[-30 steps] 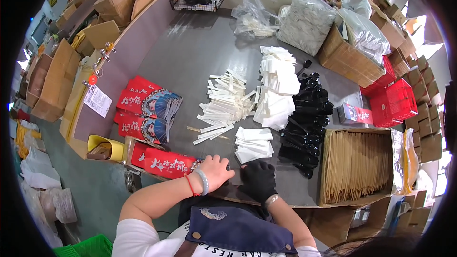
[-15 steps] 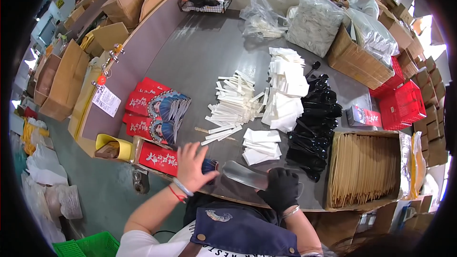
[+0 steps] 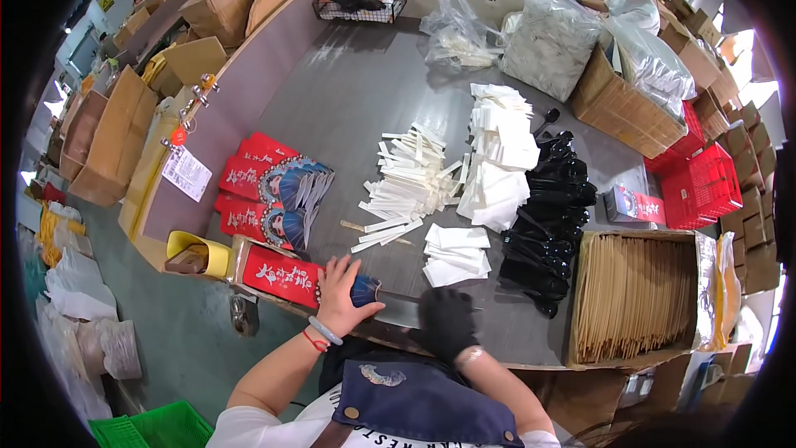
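The bare left hand (image 3: pixel 338 303) lies palm down at the lower centre of the frame, fingers parted and reaching toward the top, thumb stretched to the right; it rests on the top red-and-blue packet (image 3: pixel 283 279) without a visible grip around it. That packet's long axis runs left to right, dipping slightly toward the right: the red end points left, and the dark blue end shows beyond the thumb. Its left part lies within a narrow cardboard tray (image 3: pixel 238 262).

The black-gloved right hand (image 3: pixel 448 322) is just right of there, blurred; how far its fingers are bent cannot be told. A translucent strip (image 3: pixel 400 312) lies between the hands, running left to right, its right part meeting the glove; whether it is gripped is unclear.

Farther out, fanned red packets (image 3: pixel 264 192) lie left of centre, narrow white paper sleeves (image 3: pixel 406 174) mid-frame, white packets (image 3: pixel 500 158) right of them, then black spoons (image 3: pixel 551 207). A box of wooden sticks (image 3: pixel 637 299) stands at lower right.
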Motion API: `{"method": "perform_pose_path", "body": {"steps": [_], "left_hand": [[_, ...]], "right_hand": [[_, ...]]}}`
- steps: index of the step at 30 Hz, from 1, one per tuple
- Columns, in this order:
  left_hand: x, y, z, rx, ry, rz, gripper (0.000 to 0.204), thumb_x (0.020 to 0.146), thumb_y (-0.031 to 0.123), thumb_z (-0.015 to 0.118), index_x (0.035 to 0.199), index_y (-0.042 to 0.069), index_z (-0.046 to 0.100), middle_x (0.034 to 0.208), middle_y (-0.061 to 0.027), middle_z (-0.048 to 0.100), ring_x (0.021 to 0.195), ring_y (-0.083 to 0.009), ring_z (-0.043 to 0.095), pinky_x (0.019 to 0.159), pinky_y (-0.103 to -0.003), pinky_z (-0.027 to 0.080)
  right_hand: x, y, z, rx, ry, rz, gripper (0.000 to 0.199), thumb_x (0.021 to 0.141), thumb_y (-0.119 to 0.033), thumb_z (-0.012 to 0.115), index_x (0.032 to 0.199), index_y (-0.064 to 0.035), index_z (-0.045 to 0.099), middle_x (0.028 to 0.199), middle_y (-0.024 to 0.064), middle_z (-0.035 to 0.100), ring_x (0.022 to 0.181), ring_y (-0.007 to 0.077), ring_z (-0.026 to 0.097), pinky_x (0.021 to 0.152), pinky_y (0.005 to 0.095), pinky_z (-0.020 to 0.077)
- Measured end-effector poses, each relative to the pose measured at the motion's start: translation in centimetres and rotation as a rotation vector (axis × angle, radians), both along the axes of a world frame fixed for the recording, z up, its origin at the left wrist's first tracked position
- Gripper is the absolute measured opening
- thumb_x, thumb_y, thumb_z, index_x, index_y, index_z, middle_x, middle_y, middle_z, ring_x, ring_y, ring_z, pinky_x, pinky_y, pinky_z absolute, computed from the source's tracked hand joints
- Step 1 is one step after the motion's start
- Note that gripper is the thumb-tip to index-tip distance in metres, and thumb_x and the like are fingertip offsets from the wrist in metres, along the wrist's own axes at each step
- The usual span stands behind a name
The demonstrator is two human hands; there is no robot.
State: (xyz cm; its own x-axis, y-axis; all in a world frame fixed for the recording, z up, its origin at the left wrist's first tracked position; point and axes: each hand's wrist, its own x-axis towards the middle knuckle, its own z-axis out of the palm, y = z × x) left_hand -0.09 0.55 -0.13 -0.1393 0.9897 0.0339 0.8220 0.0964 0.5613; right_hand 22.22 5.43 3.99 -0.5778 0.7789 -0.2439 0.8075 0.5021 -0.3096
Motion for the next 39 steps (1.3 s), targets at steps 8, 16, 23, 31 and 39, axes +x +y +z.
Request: {"method": "perform_pose_path", "body": {"steps": [8,16,23,31,39], "left_hand": [[-1.3,7.5,-0.1,0.238,-0.042,-0.095,0.031,0.073,0.020,0.077,0.097,0.004,0.067,0.101,-0.0126,0.064,0.100,-0.0338,0.058,0.085,-0.040,0.047],[-2.9,10.9,-2.3,0.052,0.314,-0.198,0.004,0.079,0.016,0.067,0.078,0.012,0.066,0.081,-0.0070,0.061,0.081,-0.0289,0.061,0.069,-0.044,0.048],[3.4,11.7,1.9,0.199,0.020,-0.289,0.005,0.083,0.012,0.061,0.082,0.007,0.063,0.080,-0.0112,0.062,0.080,-0.0331,0.059,0.072,-0.043,0.049],[9.4,15.4,-1.1,0.033,0.146,-0.403,0.022,0.077,0.026,0.069,0.090,0.009,0.064,0.094,-0.0101,0.062,0.095,-0.0317,0.057,0.083,-0.041,0.047],[9.8,15.6,0.0,-0.028,0.127,-0.357,0.047,0.068,0.034,0.076,0.106,0.008,0.066,0.099,-0.0120,0.061,0.100,-0.0331,0.055,0.087,-0.041,0.046]], "right_hand": [[4.0,1.6,-0.2,0.230,0.373,-0.221,0.046,0.068,-0.041,0.079,0.101,-0.0122,0.066,0.103,0.0088,0.062,0.097,0.0290,0.056,0.086,0.0419,0.0403],[21.9,1.9,-0.3,0.611,0.312,-0.887,0.027,0.074,-0.008,0.074,0.098,-0.0042,0.061,0.098,0.0112,0.062,0.096,0.0295,0.058,0.085,0.0387,0.0463],[36.0,-0.8,-3.4,0.766,-0.299,-1.118,0.043,0.082,-0.021,0.062,0.119,0.0003,0.058,0.113,0.0194,0.060,0.108,0.0383,0.055,0.095,0.0465,0.0435],[34.1,1.3,-0.4,0.396,-0.256,-1.222,0.026,0.080,-0.016,0.062,0.100,0.0002,0.059,0.103,0.0184,0.058,0.102,0.0354,0.055,0.088,0.0455,0.0465],[35.3,1.8,0.0,0.298,-0.232,-1.227,0.028,0.082,-0.017,0.061,0.104,-0.0002,0.056,0.105,0.0193,0.058,0.102,0.0354,0.056,0.089,0.0454,0.0475]]}}
